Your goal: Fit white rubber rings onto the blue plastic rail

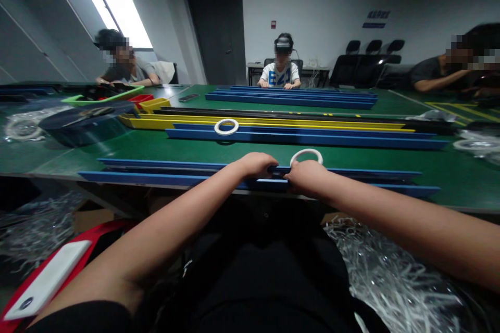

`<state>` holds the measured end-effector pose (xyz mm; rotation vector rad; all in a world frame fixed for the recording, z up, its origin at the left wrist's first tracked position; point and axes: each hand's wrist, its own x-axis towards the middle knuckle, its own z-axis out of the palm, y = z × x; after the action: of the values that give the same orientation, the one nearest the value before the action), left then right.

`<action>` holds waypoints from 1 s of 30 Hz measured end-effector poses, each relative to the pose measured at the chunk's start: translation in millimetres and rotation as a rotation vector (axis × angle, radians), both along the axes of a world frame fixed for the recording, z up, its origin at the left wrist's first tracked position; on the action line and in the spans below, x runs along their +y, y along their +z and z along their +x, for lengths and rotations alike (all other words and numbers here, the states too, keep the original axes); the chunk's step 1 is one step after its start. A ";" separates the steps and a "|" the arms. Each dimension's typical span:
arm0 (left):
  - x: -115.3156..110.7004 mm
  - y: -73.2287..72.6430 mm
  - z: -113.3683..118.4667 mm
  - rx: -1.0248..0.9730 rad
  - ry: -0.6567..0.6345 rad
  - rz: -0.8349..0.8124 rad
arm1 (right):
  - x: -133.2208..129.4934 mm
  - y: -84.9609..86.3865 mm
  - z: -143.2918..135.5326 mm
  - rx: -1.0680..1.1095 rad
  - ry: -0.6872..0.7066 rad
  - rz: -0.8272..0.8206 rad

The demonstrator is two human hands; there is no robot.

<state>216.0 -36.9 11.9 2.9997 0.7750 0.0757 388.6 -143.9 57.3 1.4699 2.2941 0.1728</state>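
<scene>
A long blue channel-shaped rail (128, 177) lies lengthwise along the near edge of the green table (195, 153). My left hand (258, 165) is at its middle, with fingers curled down into the channel. Close to its right, my right hand (307, 177) is closed at the same rail, thumb and fingers together. What is between the fingertips is too small and dark to make out. A white ring-shaped roll of tape (315, 153) shows just beyond my right hand, which hides its near part; whether the hand holds it I cannot tell.
Farther back are another blue rail (332, 139) with a second white tape roll (217, 126), yellow rails (187, 120) and more blue rails (273, 99). A dark round roll (89, 127) and a green tray (74, 99) stand left. Several people sit around the table. Shredded strips (390, 270) lie below.
</scene>
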 end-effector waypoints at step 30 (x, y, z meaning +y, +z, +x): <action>2.4 -4.1 5.3 -0.015 0.103 -0.103 | -10.5 -5.6 77.6 -0.080 0.141 0.071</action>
<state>221.2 -34.5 7.8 2.8590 0.9021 0.0601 466.1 -154.3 51.7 1.3097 2.3489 0.3504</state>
